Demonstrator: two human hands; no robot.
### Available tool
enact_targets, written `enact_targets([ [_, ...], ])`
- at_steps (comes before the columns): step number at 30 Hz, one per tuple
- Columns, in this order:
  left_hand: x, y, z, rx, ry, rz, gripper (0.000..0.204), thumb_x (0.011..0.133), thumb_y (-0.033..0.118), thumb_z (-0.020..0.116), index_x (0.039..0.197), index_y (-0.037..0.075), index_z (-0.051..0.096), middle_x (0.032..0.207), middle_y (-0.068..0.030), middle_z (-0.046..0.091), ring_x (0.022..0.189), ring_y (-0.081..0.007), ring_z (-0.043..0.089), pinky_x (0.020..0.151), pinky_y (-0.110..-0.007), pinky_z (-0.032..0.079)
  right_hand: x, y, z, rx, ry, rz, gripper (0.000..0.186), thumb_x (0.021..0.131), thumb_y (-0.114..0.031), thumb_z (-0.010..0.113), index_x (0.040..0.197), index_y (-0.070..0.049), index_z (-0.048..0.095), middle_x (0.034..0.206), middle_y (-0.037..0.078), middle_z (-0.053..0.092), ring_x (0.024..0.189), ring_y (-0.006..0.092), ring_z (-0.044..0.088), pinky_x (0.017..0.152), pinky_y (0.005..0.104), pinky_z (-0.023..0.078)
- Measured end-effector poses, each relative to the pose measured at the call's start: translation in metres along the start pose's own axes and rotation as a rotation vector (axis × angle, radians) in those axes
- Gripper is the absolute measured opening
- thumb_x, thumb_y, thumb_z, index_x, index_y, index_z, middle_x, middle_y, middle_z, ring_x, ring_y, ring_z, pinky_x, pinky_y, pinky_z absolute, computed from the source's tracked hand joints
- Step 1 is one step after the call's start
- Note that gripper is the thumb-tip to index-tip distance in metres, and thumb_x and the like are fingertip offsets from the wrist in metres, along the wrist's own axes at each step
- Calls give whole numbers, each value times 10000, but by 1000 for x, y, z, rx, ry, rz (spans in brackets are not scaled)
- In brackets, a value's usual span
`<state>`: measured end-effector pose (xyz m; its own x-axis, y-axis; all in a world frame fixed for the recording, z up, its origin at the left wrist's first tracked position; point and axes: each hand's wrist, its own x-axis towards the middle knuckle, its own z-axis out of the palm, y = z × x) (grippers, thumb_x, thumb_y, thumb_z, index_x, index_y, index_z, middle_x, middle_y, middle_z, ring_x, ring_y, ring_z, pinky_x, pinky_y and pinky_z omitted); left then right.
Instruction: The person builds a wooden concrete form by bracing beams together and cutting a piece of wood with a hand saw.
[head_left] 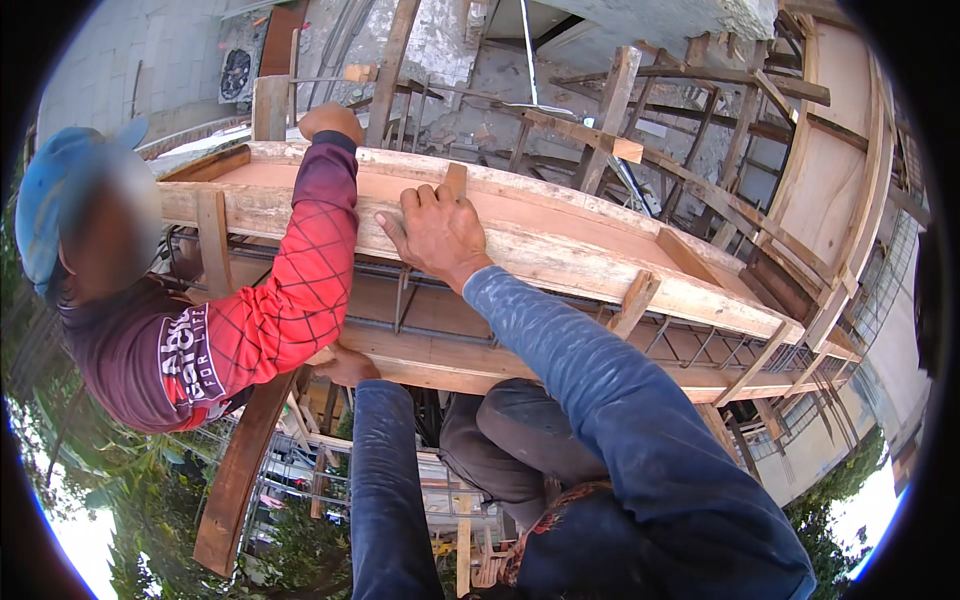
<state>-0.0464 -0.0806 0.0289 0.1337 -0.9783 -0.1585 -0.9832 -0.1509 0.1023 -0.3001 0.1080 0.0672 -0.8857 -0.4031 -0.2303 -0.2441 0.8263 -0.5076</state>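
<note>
My right hand [440, 232] is closed over the upper edge of the near side board [560, 262] of a long wooden formwork trough. Its thumb points left along the board, and a short wooden cleat [456, 178] sticks up beside the fingers. Lower and to the left, my left hand [348, 367] is curled at the lower formwork board [430, 362], close to the top of a brown plank [245, 470] that slants downward. What its fingers hold is hidden. Steel reinforcing bars [402, 300] run between the upper and lower boards.
At left, a co-worker in a blue cap and red-and-dark sleeve [320, 225] reaches across the trough, one hand [335, 122] by its far side. Timber posts [612, 115] and braces stand beyond. Another formwork panel [830, 180] rises at right. Plants [140, 510] show far below.
</note>
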Motion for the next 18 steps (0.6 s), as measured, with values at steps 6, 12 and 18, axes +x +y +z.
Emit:
enact_targets([
  [6, 0, 4, -3, -42, 9, -3, 1068, 839, 768, 545, 1439, -77, 287, 1194, -410, 561, 1105, -578, 559, 927, -614, 457, 1, -3, 1, 20, -20, 14, 526, 983, -524, 508, 940, -28, 678, 877, 144, 667, 835, 297, 663, 642, 447, 529],
  [12, -3, 5, -3, -54, -31, -19, 1072, 837, 754, 564, 1431, -90, 277, 1186, -417, 556, 1103, -582, 559, 916, -617, 464, 0, 1, 3, -1, 11, -1, 544, 985, -533, 515, 921, -18, 676, 852, 148, 675, 838, 316, 690, 614, 433, 568],
  [18, 1, 4, -3, -65, -24, 11, 1044, 855, 750, 535, 1409, -100, 289, 1154, -411, 560, 1086, -576, 565, 901, -633, 468, 1, -2, 1, 10, -19, 22, 547, 984, -535, 517, 920, -15, 674, 859, 161, 684, 832, 316, 693, 612, 437, 566],
])
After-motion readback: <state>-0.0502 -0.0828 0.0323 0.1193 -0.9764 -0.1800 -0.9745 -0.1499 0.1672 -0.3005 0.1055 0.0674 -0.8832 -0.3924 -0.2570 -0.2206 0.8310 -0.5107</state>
